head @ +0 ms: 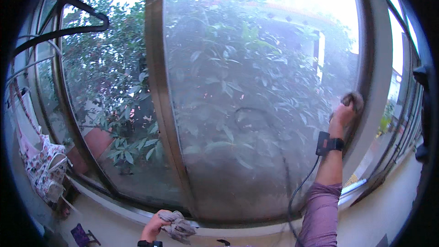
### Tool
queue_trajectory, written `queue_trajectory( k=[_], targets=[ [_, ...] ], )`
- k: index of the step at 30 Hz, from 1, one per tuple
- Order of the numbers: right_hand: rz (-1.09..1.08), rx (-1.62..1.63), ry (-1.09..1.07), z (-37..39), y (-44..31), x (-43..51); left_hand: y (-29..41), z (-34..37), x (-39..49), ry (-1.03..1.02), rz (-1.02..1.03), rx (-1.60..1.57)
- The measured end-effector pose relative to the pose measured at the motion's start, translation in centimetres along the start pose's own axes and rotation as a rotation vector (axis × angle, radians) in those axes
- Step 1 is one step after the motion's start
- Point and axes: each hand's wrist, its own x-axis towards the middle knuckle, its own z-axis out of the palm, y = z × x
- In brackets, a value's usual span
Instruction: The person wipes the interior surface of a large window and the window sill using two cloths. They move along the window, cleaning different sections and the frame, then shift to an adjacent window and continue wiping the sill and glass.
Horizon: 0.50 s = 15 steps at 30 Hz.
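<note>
A large glass window pane (240,123) in a brown metal frame (161,85) stands before me, hazy with streaks. My right hand (344,112) is raised at the pane's right side, holding a wadded brown-grey cloth (353,100) against the glass near the frame's edge. Low by the sill, my left hand (154,224) grips a crumpled grey cloth (177,226). That cloth hangs in front of the window sill (236,230). A black band with a small box (327,144) sits on my right wrist, and a cable runs down from it.
On the left hang a black hanger-like bar (68,32) and a floral fabric bag (48,168) on cords. A small purple object (80,235) is at lower left. Outside grow leafy shrubs (113,61). Another window section (401,109) angles away on the right.
</note>
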Motion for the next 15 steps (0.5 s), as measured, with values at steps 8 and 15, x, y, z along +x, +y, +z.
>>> queue_trajectory(
  k=[8, 15],
  targets=[
    [-0.801, 0.268, -0.092, -0.7, -26.4, -17.4, 1.9, -1.7, -0.7, 0.035, 0.1, -0.077],
    [-1.46, 0.391, -0.364, -11.6, -31.4, -34.4, 2.1, -3.7, -0.8, 0.027, 0.13, -0.076]
  ],
)
